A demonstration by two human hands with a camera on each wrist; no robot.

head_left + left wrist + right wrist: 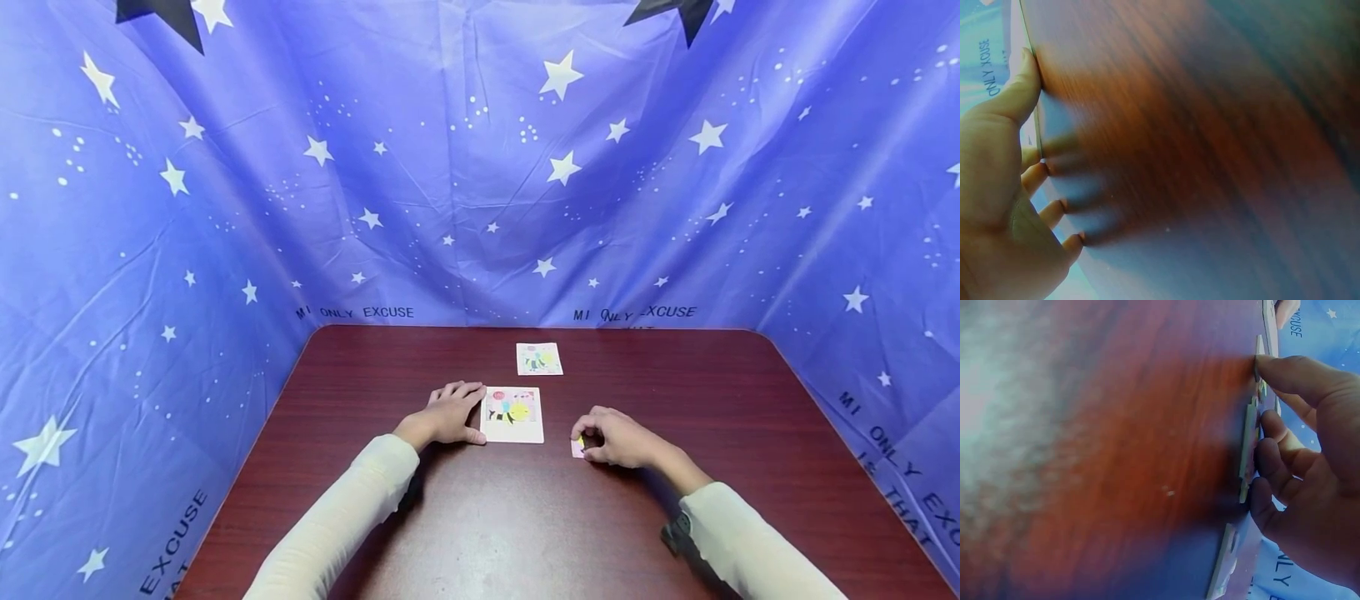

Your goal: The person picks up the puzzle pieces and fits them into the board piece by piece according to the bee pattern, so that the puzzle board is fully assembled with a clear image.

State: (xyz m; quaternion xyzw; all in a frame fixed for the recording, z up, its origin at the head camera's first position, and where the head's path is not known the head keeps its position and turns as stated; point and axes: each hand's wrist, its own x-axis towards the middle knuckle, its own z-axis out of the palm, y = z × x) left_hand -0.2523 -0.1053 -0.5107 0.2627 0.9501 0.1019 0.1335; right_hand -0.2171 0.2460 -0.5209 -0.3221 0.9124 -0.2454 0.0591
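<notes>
Currently, a small puzzle piece (578, 447) is being pinched at the table (675, 392) surface by the right hand (618, 437); the thumb and curled fingers (1275, 434) are being closed on its thin edge, as the right wrist view shows. The piece is being kept low against the dark wood, directly under the fingertips. Just to the inner side of that pinch, a white puzzle board (513, 414) with a bee picture is being steadied by the left hand (448, 414), whose fingers are being laid straight and slightly spread along the board's near edge, thumb (1019, 87) pressed to its rim. Whether the piece is touching the table or is being lifted a little cannot be told, since the wrist view is blurred. Beyond the board, farther from both hands, a smaller bee card (539, 358) is lying flat, well apart from either grip. Behind the table, a blue star-printed cloth (480, 167) is being hung as a backdrop. Cream sleeves (352, 508) are being worn on both arms.
</notes>
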